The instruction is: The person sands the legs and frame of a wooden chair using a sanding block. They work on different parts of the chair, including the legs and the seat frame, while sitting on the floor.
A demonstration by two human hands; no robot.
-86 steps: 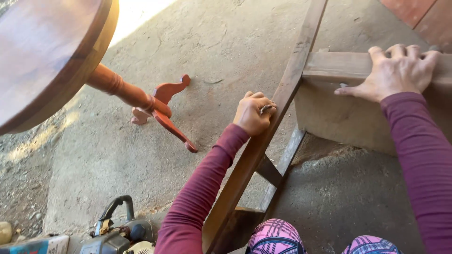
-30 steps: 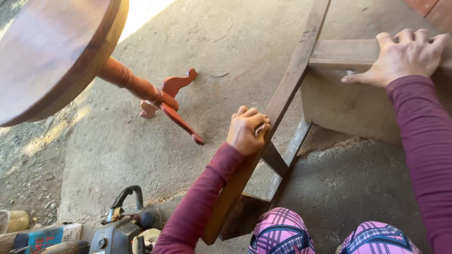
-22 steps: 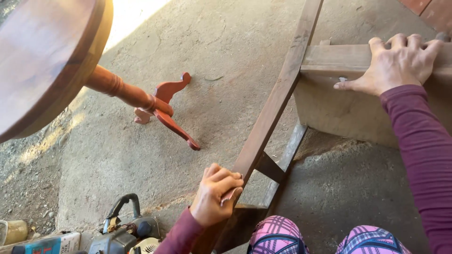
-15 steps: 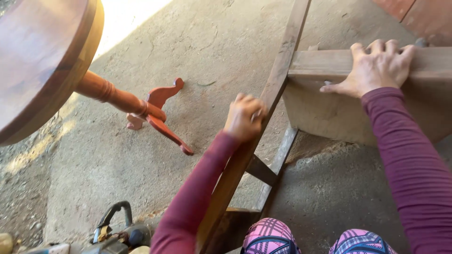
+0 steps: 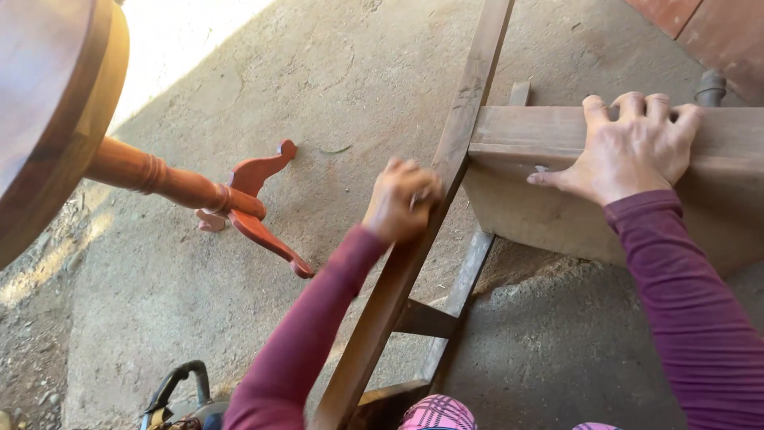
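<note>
The left hand [image 5: 400, 201] is clenched into a fist on the long slanted wooden rail [image 5: 434, 215], its fingers curled over something small I cannot make out. It has slid back up the rail from the low end where it was a moment ago, so the rubbing strokes along the rail look ongoing. The right hand [image 5: 629, 147] stays flat, fingers spread and draped over the top edge of the wooden crosspiece [image 5: 525, 131], steadying the frame. Beyond the fist's knuckles lies a tipped round pedestal table [image 5: 159, 175].
</note>
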